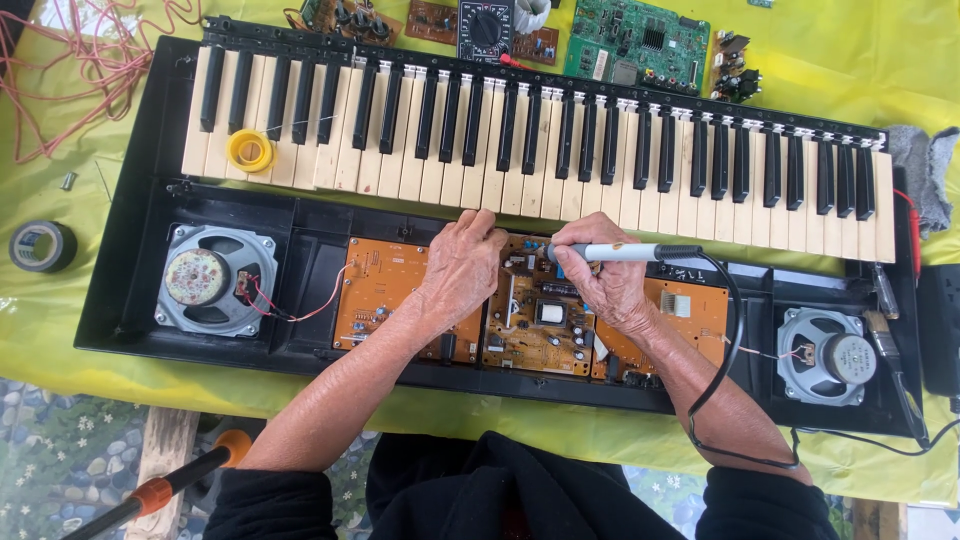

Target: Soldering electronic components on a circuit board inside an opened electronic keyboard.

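An opened electronic keyboard (140, 250) lies on a yellow cloth, keys on the far side. Orange circuit boards (375, 290) sit in its open black case. My left hand (462, 265) rests on the boards near the middle, fingers curled down at the edge of the keys, holding nothing I can make out. My right hand (605, 280) grips a white soldering iron (625, 252) with a black collar, its tip pointing left at the middle board (535, 325). The iron's black cord (725, 340) loops down past my right forearm.
Speakers sit at the case's left (210, 280) and right (828, 355) ends. A yellow tape roll (249, 150) lies on the keys, a grey tape roll (42, 245) on the cloth. A multimeter (487, 28), a green board (640, 45) and red wire (70, 60) lie beyond.
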